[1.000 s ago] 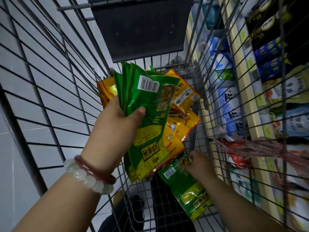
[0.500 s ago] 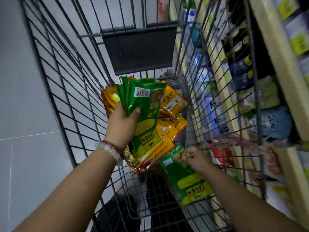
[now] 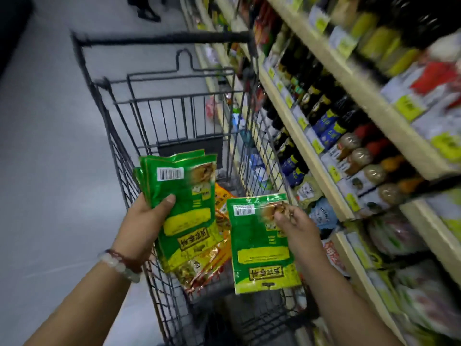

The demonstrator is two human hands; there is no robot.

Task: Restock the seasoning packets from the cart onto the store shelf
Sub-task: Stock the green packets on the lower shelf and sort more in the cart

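My left hand [image 3: 146,222] grips a fanned stack of green seasoning packets [image 3: 185,196] with yellow and orange packets [image 3: 199,267] behind them, held above the wire cart [image 3: 124,156]. My right hand [image 3: 295,224] pinches the top edge of a single green seasoning packet [image 3: 259,245], which hangs upright over the cart's right side. More orange packets [image 3: 222,196] lie inside the cart between the two hands. The store shelf [image 3: 321,156] runs along the right, close to my right hand.
The shelves hold dark sauce bottles [image 3: 321,101], spice jars [image 3: 369,168] and bagged goods [image 3: 399,236] lower down, with yellow price tags on the edges. The cart's handle [image 3: 162,38] is at the far end. Grey floor [image 3: 50,146] lies to the left; a person's feet [image 3: 147,8] stand far up the aisle.
My right hand has lifted the single green packet out of the cart's bottom to the height of my left hand. The view has tilted up, showing the shelves and cart handle.
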